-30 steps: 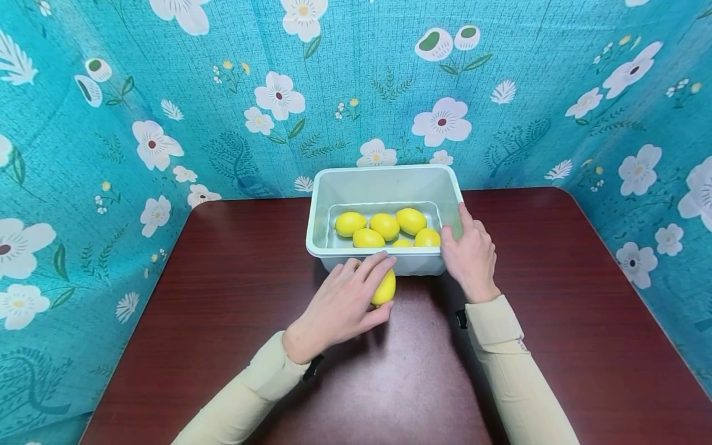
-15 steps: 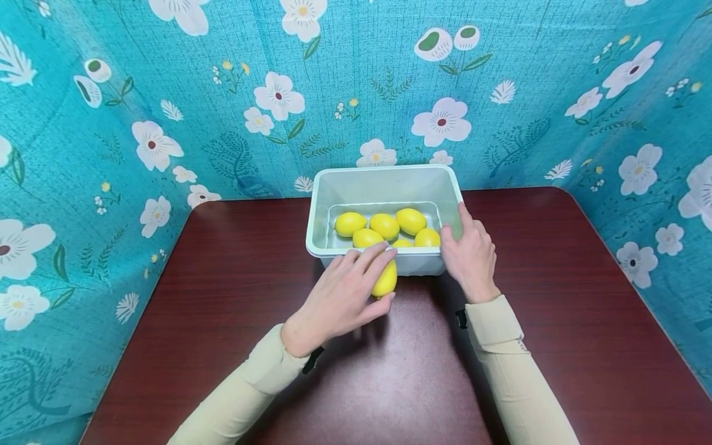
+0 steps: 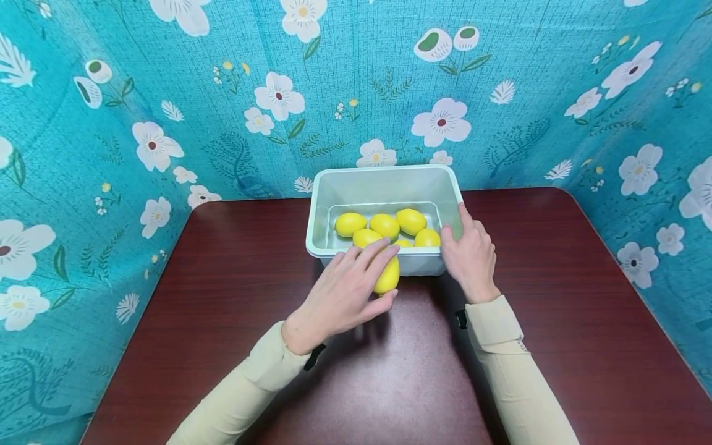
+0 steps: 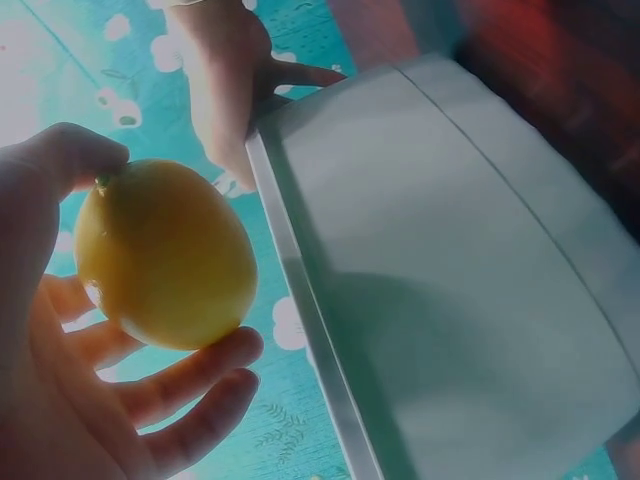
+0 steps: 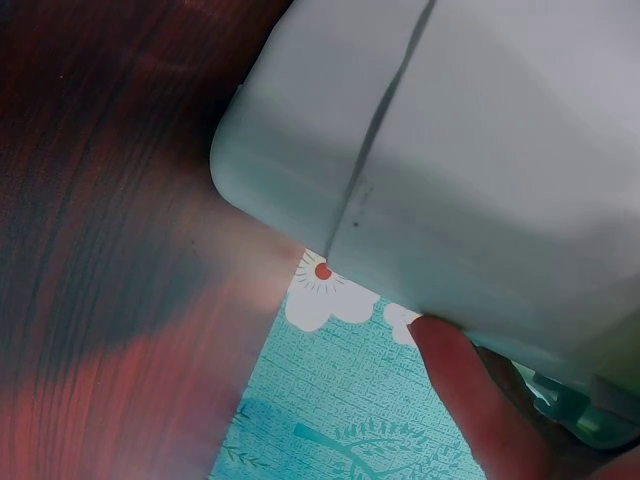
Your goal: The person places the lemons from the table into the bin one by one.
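Observation:
My left hand (image 3: 340,292) holds a yellow lemon (image 3: 388,275) in front of the near wall of a pale grey-green plastic bin (image 3: 423,266). In the left wrist view the lemon (image 4: 165,255) sits between the thumb on top and the curled fingers below, beside the bin's rim. My right hand (image 3: 471,256) grips the bin's right rim near the front corner, thumb on the inside and fingers down the outer wall. Several more lemons (image 3: 350,224) lie on the bin's floor, the nearest ones partly hidden by the front rim and the left hand.
The bin stands at the back of a dark red-brown wooden table (image 3: 245,272). Behind and on both sides hangs a turquoise flowered cloth (image 3: 356,80), close to the bin's far wall. Bare tabletop stretches left and right of the bin.
My left hand has risen slightly and moved forward with the lemon, bringing its fingertips over the bin's front rim. The right hand and the bin have stayed put.

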### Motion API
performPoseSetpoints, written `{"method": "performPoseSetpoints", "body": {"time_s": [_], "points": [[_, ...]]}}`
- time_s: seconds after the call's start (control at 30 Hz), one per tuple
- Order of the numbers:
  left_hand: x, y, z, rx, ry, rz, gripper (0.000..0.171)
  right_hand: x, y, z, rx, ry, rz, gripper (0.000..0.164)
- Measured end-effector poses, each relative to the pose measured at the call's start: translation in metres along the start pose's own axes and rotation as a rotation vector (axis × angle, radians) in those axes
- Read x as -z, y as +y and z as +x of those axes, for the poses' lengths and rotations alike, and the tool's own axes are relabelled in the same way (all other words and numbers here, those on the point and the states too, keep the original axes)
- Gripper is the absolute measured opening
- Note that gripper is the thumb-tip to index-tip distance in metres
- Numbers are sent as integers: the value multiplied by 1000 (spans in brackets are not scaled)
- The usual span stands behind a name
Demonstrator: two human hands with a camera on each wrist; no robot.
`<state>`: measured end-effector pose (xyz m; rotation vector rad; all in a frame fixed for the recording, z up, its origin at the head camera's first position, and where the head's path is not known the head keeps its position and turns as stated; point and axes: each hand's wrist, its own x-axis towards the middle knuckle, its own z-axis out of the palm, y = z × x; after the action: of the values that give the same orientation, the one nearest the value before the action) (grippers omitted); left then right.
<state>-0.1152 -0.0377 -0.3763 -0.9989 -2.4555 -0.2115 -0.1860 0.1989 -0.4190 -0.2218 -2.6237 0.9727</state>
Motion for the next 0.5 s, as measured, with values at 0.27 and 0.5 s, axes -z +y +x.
{"method": "performPoseSetpoints", "body": {"time_s": [0.27, 0.5], "points": [[1, -1, 4, -12, -10, 26, 53, 0, 1, 0, 4, 3, 3, 60], [2, -3, 8, -28, -9, 40, 50, 0, 0, 0, -1, -8, 11, 61]]}}
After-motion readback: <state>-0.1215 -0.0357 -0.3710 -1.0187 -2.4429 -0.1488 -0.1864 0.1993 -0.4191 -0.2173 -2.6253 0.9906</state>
